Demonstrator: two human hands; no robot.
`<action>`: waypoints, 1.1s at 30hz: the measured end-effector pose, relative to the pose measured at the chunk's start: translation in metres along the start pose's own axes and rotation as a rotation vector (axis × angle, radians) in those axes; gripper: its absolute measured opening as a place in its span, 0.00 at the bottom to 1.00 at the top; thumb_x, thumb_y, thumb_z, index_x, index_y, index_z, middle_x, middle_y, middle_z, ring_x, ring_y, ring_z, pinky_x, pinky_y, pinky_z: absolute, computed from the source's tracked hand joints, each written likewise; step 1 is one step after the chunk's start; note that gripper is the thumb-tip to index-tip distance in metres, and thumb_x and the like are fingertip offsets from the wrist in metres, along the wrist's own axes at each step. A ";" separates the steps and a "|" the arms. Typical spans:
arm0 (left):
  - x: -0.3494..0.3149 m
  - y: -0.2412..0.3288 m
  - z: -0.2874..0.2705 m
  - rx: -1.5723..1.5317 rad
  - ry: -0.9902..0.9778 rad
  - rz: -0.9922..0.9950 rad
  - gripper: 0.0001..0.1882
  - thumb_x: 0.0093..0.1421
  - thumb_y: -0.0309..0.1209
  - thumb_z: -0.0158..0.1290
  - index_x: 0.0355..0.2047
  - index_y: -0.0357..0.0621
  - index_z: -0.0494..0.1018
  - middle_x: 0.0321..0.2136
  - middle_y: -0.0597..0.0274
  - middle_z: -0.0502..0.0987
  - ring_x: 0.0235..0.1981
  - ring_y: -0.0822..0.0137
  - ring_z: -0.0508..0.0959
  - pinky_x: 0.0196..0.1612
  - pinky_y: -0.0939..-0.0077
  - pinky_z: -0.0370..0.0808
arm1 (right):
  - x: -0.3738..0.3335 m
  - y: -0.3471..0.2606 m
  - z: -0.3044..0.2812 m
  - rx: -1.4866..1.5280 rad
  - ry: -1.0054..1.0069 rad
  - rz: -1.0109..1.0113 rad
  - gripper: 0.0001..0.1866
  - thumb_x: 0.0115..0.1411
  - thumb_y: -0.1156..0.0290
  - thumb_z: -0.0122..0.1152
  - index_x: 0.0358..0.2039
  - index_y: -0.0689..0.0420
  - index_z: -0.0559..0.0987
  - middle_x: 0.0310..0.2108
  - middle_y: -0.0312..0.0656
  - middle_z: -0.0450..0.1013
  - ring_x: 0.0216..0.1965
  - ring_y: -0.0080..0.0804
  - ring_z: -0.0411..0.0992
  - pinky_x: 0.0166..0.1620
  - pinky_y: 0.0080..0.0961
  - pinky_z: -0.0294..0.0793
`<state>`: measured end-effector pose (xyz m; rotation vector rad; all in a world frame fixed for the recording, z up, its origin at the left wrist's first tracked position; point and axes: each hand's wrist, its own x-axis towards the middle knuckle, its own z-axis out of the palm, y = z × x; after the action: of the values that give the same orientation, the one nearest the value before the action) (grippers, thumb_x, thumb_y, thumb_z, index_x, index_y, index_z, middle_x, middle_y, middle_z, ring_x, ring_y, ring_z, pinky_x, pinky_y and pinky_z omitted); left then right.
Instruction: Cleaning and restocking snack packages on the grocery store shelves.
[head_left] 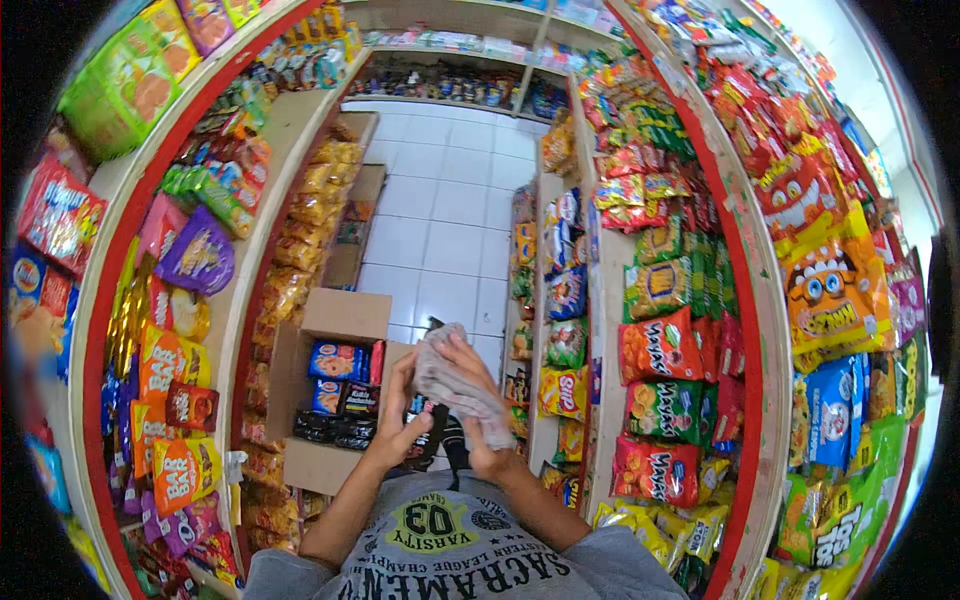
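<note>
A crumpled greyish-pink cloth (460, 390) is bunched in front of my chest. My right hand (485, 405) is closed on it, with the fingers over its upper side. Close beside it, my left hand (404, 415) is curled round a dark package (432, 425), its thumb towards me. The cloth lies against this package and covers part of it, so its kind cannot be read. Left of my hands stands an opened cardboard box (318, 468) with its flaps spread. Blue snack packs (337, 361) and black packs (335, 429) lie inside.
Shelves full of snack bags (660, 350) rise close on my right. On the left, another rack holds orange and yellow packets (180, 475), with hanging rows of golden packets (300, 240) lower down. White floor tiles (425, 210) run ahead to a back shelf (450, 85).
</note>
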<state>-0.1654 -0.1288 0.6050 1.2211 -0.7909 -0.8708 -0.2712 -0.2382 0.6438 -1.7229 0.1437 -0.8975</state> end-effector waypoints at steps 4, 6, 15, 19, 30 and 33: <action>-0.007 0.005 0.003 -0.094 -0.063 0.051 0.47 0.52 0.52 0.50 0.61 0.35 0.42 0.59 0.51 0.50 0.62 0.59 0.49 0.61 0.67 0.45 | -0.015 0.031 0.002 0.042 0.179 0.251 0.19 0.63 0.67 0.36 0.49 0.65 0.67 0.50 0.45 0.65 0.53 0.34 0.61 0.56 0.26 0.54; -0.016 0.001 0.000 -0.199 -0.010 -0.011 0.47 0.53 0.54 0.48 0.61 0.36 0.41 0.58 0.51 0.52 0.60 0.60 0.53 0.60 0.68 0.48 | 0.005 0.022 0.002 0.035 0.127 0.413 0.21 0.62 0.65 0.39 0.50 0.66 0.66 0.52 0.49 0.62 0.55 0.38 0.58 0.58 0.28 0.52; -0.031 -0.005 -0.032 -1.019 0.535 0.054 0.38 0.57 0.59 0.37 0.54 0.39 0.60 0.50 0.49 0.67 0.50 0.57 0.68 0.56 0.65 0.62 | -0.024 0.014 0.057 -0.062 -0.496 -0.110 0.26 0.61 0.58 0.38 0.56 0.59 0.63 0.61 0.49 0.51 0.64 0.47 0.44 0.62 0.43 0.38; -0.044 -0.009 -0.015 -0.789 0.716 0.070 0.36 0.59 0.57 0.35 0.56 0.39 0.57 0.52 0.52 0.65 0.53 0.58 0.66 0.58 0.64 0.59 | 0.001 0.026 0.064 0.056 -0.494 -0.149 0.27 0.59 0.59 0.42 0.56 0.59 0.64 0.61 0.49 0.52 0.64 0.47 0.43 0.63 0.44 0.37; -0.090 0.062 -0.058 -0.855 1.036 0.725 0.27 0.60 0.53 0.39 0.49 0.45 0.65 0.43 0.56 0.71 0.42 0.59 0.73 0.47 0.63 0.70 | -0.017 0.013 0.074 0.082 -0.906 -0.206 0.16 0.60 0.66 0.46 0.47 0.56 0.73 0.58 0.46 0.59 0.60 0.45 0.54 0.60 0.42 0.47; -0.098 0.081 -0.061 -0.880 1.041 0.824 0.27 0.59 0.53 0.41 0.49 0.46 0.65 0.43 0.56 0.71 0.43 0.60 0.73 0.48 0.62 0.70 | -0.055 0.069 0.043 0.334 -0.762 0.688 0.18 0.64 0.65 0.40 0.50 0.60 0.67 0.53 0.44 0.64 0.54 0.40 0.63 0.56 0.33 0.60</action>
<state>-0.1458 -0.0052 0.6691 0.3357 0.0338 0.1801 -0.2600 -0.2014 0.5537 -1.4372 0.0603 0.2468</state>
